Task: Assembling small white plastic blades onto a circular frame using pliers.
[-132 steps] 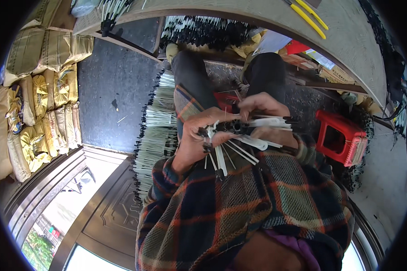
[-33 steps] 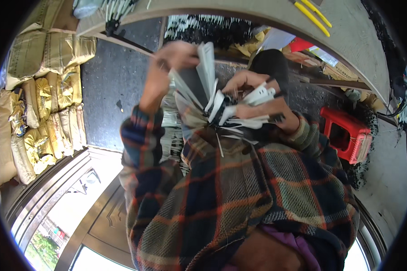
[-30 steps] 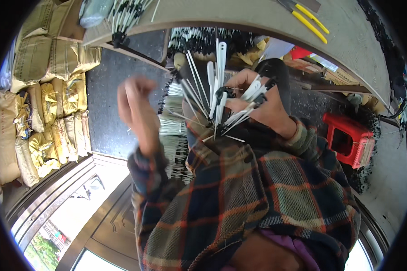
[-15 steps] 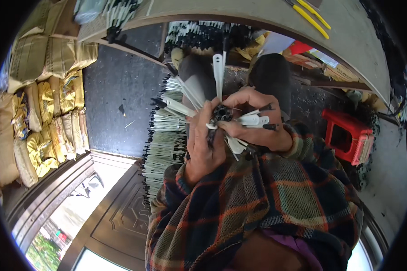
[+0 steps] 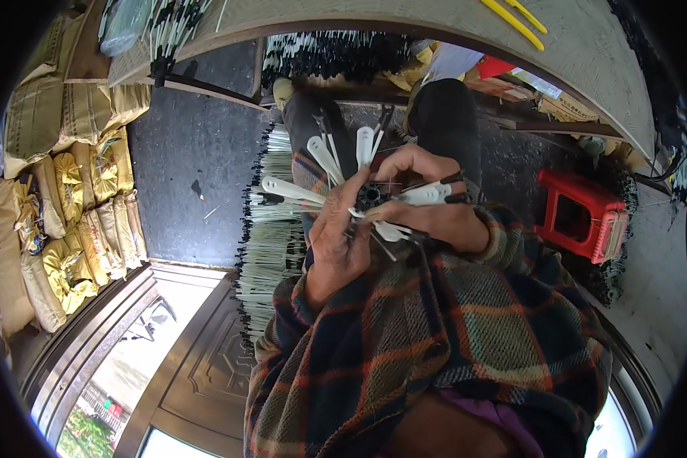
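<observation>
Between my hands, above my lap, is a round black hub [image 5: 369, 197] with a ring of slots. White flat arms [image 5: 291, 190] with rounded, holed ends fan out from it, along with thin rods tipped in black. My left hand [image 5: 337, 238] grips the hub's left side, its fingers bent and its thumb close to a small pale piece by the hub. From the right, my right hand [image 5: 433, 208] pinches the hub with thumb and forefinger. A white arm [image 5: 424, 194] lies across that hand's opening. The fingers partly hide where the arms join the hub.
A large stack of pale rods with black ends [image 5: 271, 244] lies left of my legs. Ahead stands a worktable [image 5: 404, 17] with yellow-handled pliers [image 5: 515, 23] and a bundle of rods [image 5: 177, 30]. A red stool [image 5: 580, 217] stands right; wrapped bundles [image 5: 69, 183] are piled left.
The white arms have shifted around the hub, and those on the left spread more widely. Both hands keep hold of the hub. The whole view has moved slightly.
</observation>
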Available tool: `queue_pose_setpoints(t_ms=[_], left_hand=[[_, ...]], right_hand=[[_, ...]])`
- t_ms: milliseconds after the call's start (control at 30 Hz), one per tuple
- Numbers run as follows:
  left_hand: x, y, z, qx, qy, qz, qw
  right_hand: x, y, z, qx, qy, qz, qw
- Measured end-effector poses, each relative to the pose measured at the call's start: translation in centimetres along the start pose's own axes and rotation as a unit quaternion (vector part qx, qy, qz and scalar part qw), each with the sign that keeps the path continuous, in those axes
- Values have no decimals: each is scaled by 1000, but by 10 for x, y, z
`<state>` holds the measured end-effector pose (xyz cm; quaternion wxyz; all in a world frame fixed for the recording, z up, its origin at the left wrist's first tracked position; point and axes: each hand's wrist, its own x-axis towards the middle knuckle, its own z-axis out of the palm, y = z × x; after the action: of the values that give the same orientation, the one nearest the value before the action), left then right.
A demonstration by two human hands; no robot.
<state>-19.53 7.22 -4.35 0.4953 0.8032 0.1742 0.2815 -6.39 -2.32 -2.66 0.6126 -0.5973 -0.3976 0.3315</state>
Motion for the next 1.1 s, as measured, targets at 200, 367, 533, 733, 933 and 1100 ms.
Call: queue_pose_setpoints(t_ms=[200, 367, 533, 733, 933, 1100], left_hand=[[-1, -5, -18, -113, -31, -46, 992], [-1, -16, -18, -303, -61, -44, 950], [-6, -15, -18, -238, -48, -16, 970], [-7, -14, -11, -133, 11, 75, 988], [2, -11, -3, -121, -6, 48, 991], [-15, -7, -30, -105, -11, -32, 994]], right_hand=[[4, 0, -23, 286, -151, 125, 938], [-3, 20, -25, 269, -180, 238, 916], [-10, 24, 2, 32, -124, -27, 991], [-12, 22, 9, -47, -89, -84, 991], [-6, 38, 1, 53, -94, 37, 993], [16, 34, 14, 25, -171, 108, 979]])
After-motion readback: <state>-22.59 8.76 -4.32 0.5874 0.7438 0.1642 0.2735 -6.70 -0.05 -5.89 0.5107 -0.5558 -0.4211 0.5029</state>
